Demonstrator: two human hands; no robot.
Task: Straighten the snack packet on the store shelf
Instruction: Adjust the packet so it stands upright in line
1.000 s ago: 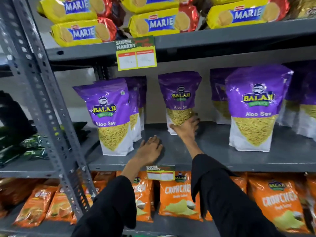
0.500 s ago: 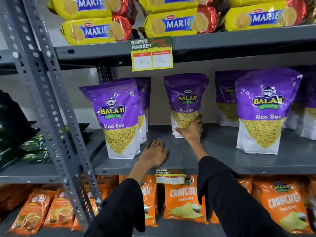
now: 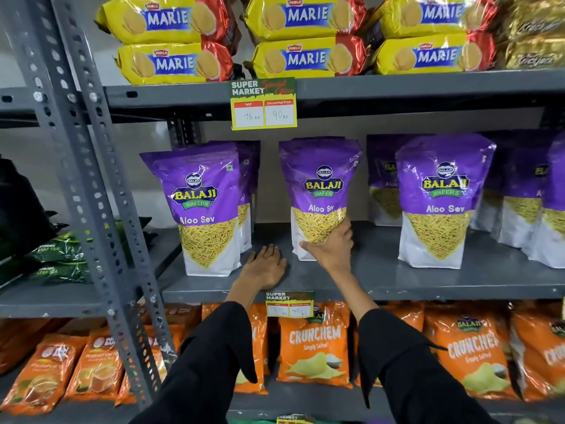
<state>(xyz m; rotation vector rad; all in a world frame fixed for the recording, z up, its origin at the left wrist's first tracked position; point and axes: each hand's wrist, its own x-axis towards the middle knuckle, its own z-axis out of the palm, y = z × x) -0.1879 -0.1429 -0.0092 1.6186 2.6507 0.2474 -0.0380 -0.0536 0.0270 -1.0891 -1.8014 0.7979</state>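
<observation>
My right hand (image 3: 331, 246) grips the lower right corner of the purple Balaji Wafers Aloo Sev packet (image 3: 319, 191), which stands mid-shelf on the grey middle shelf (image 3: 428, 280). My left hand (image 3: 265, 266) lies flat and open on the shelf beside it. The price tag (image 3: 263, 104) above reads 45 Rs, 40 Rs.

The purple snack packet (image 3: 319, 191) is glossy plastic film, crinkled at its top. The shelf (image 3: 397, 280) is matt grey painted metal. The price tag (image 3: 263, 104) is matt paper. Both sleeves (image 3: 214, 362) are matt black cloth.
</observation>
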